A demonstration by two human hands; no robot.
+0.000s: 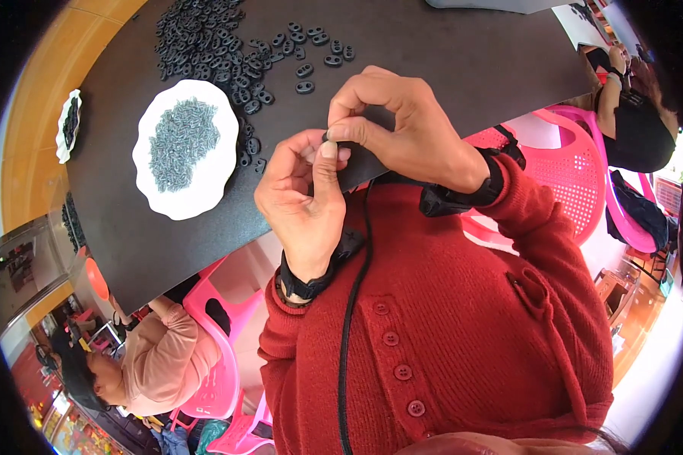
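My left hand [303,193] and my right hand [410,125] meet at the fingertips over the table's near edge. Both are closed in a pinch on one small black piece [327,137], mostly covered by thumbs and fingers. To the left of my left hand lies a white scalloped plate [146,144] that holds a heap of small metal springs [182,144]. Beyond it is a pile of black oval two-hole parts [205,45], which look like cord-lock bodies. Several loose black two-hole parts [305,88] lie apart from the pile, nearer my right hand.
The dark table [463,61] extends to both sides. Another white dish [62,144] stands at its far left edge. A person in a pinkish top [167,356] sits at left, and another in black [637,129] at right. A pink chair [569,174] is beside my right arm.
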